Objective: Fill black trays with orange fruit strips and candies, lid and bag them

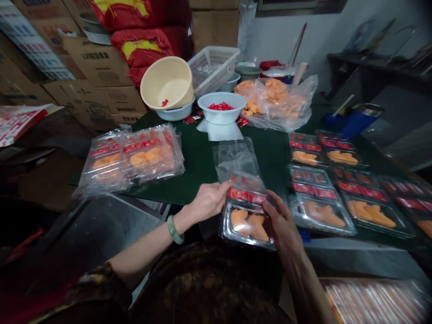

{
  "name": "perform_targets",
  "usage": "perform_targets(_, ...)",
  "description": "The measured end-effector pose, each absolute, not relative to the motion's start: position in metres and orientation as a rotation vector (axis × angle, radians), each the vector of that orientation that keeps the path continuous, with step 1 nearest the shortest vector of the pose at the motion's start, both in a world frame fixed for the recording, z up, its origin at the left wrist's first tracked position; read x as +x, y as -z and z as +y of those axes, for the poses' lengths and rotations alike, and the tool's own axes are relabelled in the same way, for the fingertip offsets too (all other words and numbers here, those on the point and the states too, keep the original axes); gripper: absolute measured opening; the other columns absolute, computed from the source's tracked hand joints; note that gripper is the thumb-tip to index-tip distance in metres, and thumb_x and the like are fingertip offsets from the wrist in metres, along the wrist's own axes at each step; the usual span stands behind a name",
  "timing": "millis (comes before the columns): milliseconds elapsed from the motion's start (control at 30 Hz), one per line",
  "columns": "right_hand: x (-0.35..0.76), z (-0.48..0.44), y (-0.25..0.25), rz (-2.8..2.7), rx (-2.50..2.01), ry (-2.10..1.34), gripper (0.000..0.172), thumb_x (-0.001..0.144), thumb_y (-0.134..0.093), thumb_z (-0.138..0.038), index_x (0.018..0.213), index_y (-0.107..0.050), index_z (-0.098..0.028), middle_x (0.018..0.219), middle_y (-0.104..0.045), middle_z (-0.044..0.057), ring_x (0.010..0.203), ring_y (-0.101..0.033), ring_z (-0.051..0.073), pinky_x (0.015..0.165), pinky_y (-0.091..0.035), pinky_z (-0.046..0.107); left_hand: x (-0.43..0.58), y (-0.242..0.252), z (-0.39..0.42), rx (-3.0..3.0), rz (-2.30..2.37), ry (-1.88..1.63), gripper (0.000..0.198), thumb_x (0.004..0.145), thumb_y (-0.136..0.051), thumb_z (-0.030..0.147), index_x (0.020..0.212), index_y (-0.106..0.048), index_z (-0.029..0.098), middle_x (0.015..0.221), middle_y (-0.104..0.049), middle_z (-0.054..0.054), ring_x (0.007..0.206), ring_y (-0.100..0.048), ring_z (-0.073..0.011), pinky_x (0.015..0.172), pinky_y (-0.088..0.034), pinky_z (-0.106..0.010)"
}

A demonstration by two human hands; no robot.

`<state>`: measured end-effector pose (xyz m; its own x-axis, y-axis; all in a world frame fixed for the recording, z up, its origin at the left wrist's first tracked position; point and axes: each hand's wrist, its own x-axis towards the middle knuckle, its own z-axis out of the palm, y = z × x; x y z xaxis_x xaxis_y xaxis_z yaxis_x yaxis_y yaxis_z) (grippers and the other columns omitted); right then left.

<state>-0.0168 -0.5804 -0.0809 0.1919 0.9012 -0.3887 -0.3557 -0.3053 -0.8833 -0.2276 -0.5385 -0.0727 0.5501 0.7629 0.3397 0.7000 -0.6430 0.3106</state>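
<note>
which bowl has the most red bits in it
The white bowl at the back of the table, holding a heap of red pieces; the tilted cream bowl to its left has only a few.

Red sacks (141,47) sit beside stacked cardboard cartons (97,63).

Right hand (281,220) blocks one side of the clear tray (245,229), so that bit's hidden. Print on the red sachet (248,195) is too tiny to read. Bottom right, the packed tray (374,301) is blurry and cut off by the frame. The shelf items (371,40) top right are too blurry to tell, sorry.
</note>
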Motion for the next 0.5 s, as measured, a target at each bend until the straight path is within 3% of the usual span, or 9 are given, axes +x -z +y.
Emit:
perform_targets(100, -0.031, -0.564, 0.084, -0.934, -1.548, -1.128, 0.055, 0.071, -0.066, -0.044, 0.117, -0.050, -0.019, 0.058, -0.059, -0.001, 0.056, -0.060, 0.020, 0.052, -0.046, 0.030, -0.242, 0.079, -0.537, 2.684, 1.293, -0.558, 0.030, 0.090, -0.033, 0.018, 0.114, -0.050, 0.015, 0.077, -0.063, -0.005, 0.070, -0.059, -0.0150, 0.062, -0.043, -0.024)
perform_targets(167, -0.037, -0.559, 0.084, -1.318, -1.768, -0.856, 0.044, 0.080, -0.056, -0.045, 0.115, -0.054, -0.018, 0.068, -0.061, 0.005, 0.066, -0.062, 0.024, 0.060, -0.048, 0.037, -0.251, 0.085, -0.533, 2.708, 1.355, -0.465, 0.031, 0.090, -0.032, 0.016, 0.112, -0.052, 0.014, 0.076, -0.062, -0.005, 0.071, -0.059, -0.0159, 0.062, -0.043, -0.024)
perform_targets(233, -0.036, -0.562, 0.083, -1.651, -1.873, -0.540, 0.045, 0.083, -0.052, -0.045, 0.118, -0.056, -0.019, 0.095, -0.062, 0.015, 0.089, -0.060, 0.032, 0.073, -0.047, 0.047, -0.258, 0.088, -0.529, 2.709, 1.385, -0.395, 0.031, 0.090, -0.032, 0.015, 0.112, -0.053, 0.015, 0.078, -0.063, -0.006, 0.075, -0.059, -0.0164, 0.064, -0.043, -0.024)
perform_targets(300, -0.028, -0.574, 0.082, -1.914, -1.758, -0.370, 0.058, 0.079, -0.058, -0.048, 0.130, -0.049, -0.021, 0.129, -0.047, 0.020, 0.114, -0.047, 0.038, 0.085, -0.043, 0.053, -0.261, 0.088, -0.527, 2.694, 1.398, -0.347, 0.031, 0.090, -0.032, 0.016, 0.112, -0.053, 0.015, 0.079, -0.063, -0.006, 0.077, -0.059, -0.0161, 0.065, -0.042, -0.024)
perform_targets(400, -0.011, -0.592, 0.088, -2.265, -1.408, -0.434, 0.078, 0.072, -0.068, -0.047, 0.140, -0.036, -0.026, 0.149, -0.024, 0.015, 0.132, -0.027, 0.037, 0.095, -0.037, 0.054, -0.261, 0.084, -0.525, 2.686, 1.384, -0.308, 0.030, 0.091, -0.031, 0.016, 0.112, -0.053, 0.016, 0.078, -0.061, -0.005, 0.075, -0.058, -0.0156, 0.064, -0.041, -0.023)
perform_targets(500, -0.005, -0.591, 0.102, -2.335, -1.271, -0.418, 0.052, 0.077, -0.066, -0.036, 0.126, -0.053, -0.027, 0.146, -0.030, 0.012, 0.128, -0.033, 0.034, 0.095, -0.039, 0.052, -0.258, 0.077, -0.524, 2.716, 1.307, -0.283, 0.028, 0.090, -0.032, 0.014, 0.111, -0.051, 0.015, 0.080, -0.060, -0.005, 0.073, -0.056, -0.0157, 0.063, -0.041, -0.024)
